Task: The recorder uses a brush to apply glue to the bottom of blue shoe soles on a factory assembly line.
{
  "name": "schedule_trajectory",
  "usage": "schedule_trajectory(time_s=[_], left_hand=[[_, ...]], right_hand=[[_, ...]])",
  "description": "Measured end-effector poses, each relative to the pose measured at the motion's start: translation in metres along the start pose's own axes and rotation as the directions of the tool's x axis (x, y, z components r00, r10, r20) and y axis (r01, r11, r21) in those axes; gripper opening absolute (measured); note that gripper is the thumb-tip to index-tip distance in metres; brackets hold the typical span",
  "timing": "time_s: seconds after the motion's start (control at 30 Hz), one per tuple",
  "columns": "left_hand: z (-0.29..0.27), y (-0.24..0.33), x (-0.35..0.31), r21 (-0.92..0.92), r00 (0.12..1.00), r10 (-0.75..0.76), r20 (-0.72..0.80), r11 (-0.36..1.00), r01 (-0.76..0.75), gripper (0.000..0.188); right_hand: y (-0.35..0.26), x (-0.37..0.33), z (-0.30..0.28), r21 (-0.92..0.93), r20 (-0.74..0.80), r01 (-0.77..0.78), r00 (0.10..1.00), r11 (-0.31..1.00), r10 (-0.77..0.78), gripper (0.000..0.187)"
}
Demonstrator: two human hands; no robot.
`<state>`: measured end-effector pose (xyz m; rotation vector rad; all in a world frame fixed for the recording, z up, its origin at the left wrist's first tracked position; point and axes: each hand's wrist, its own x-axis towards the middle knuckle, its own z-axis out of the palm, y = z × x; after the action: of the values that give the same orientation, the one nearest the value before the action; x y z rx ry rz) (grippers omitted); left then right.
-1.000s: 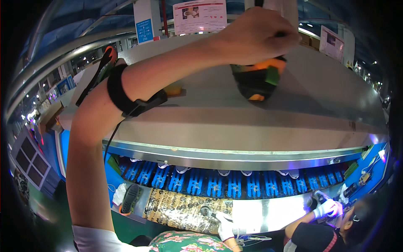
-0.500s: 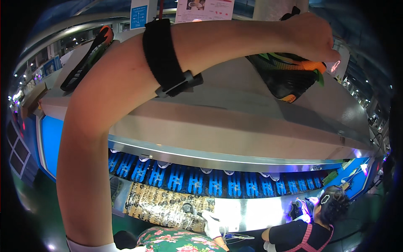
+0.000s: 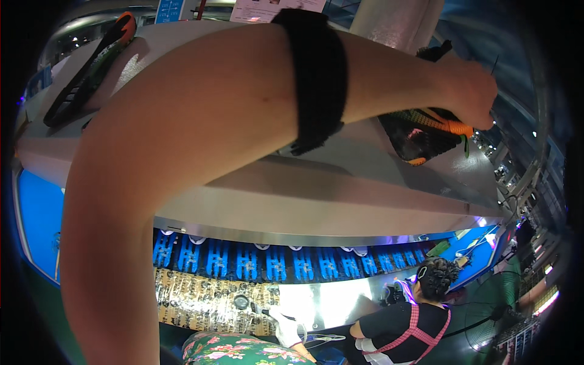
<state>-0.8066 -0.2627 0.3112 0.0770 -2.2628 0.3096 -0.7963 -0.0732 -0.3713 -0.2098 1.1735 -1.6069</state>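
My left arm comes up from the lower left and bends across to the upper right, with a black strap (image 3: 319, 79) round it. At its end my left hand (image 3: 471, 91) is closed, its fingers curled at the edge of a black, orange and green sports shoe (image 3: 420, 140). The shoe's dark sole faces me, and my wrist hides part of the upper. A similar shoe (image 3: 91, 73) lies tilted on its side at the far left, on the grey metal hood (image 3: 255, 191). My right hand is not in view.
Below the hood runs a row of blue racks (image 3: 246, 258) with pale shoes, beside a taped cardboard-covered bench (image 3: 207, 298). A person with pink checked straps (image 3: 404, 322) sits there. Another wears a floral garment (image 3: 243, 350) and a white glove (image 3: 286, 328). A thick pipe (image 3: 398, 24) rises behind.
My view has shifted, and the hood and the far-left shoe sit further left. My left hand and the shoe by it have come lower and slightly right in view. The hand stays closed.
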Motion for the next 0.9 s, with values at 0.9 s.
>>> schedule_trajectory(time_s=[0.9], left_hand=[[-0.016, 0.002, -0.024, -0.284, 0.976, 0.084, 0.199, 0.959, -0.025, 0.044]], right_hand=[[0.001, 0.007, 0.017, 0.001, -0.062, 0.035, 0.997, 0.999, -0.035, 0.019]])
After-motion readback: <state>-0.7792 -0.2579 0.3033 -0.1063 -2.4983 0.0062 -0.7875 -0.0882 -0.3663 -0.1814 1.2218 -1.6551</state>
